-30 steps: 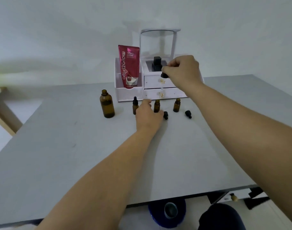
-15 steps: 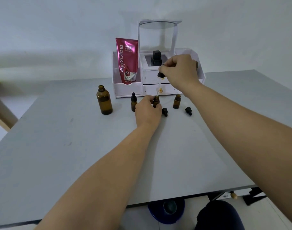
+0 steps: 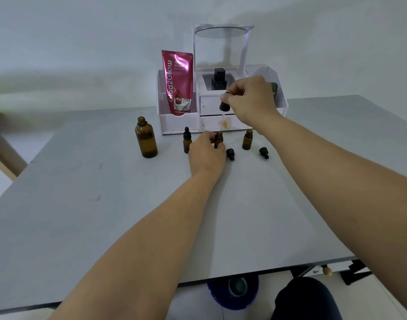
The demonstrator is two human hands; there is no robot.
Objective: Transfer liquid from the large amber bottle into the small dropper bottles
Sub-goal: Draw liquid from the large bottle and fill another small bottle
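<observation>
Grey table (image 3: 82, 204) fills most of the view, matt, with a few faint scuffs towards its left side; its dark near edge cuts across the bottom of the frame; a plain white wall (image 3: 82, 42) rises behind it, with a soft band of shadow on the left. At the far edge, against the wall, stands a white organiser (image 3: 174, 124) with two drawers and a round mirror (image 3: 221, 32) on a frame above; a pink tube (image 3: 178, 84) stands in its left bay and a black bottle (image 3: 218, 79) in the middle one. The big bottle (image 3: 146, 138) stands uncapped on the table, left of the row and apart from both hands. A capped bottle (image 3: 186, 140) stands just left of the left hand (image 3: 206, 155), whose fingers curl round the middle bottle (image 3: 218, 139) and hold it upright on the table. The right hand (image 3: 251, 100) pinches the black bulb of a dropper (image 3: 224, 107) above it; the glass tip points down at the bottle's mouth, though I cannot tell if it is inside. An open bottle (image 3: 247, 140) stands to the right; two caps (image 3: 230, 154) lie loose in front. Under the table sit pale floor (image 3: 193, 306) and a blue tub (image 3: 221, 296); a wooden leg (image 3: 6, 155) slants at far left.
</observation>
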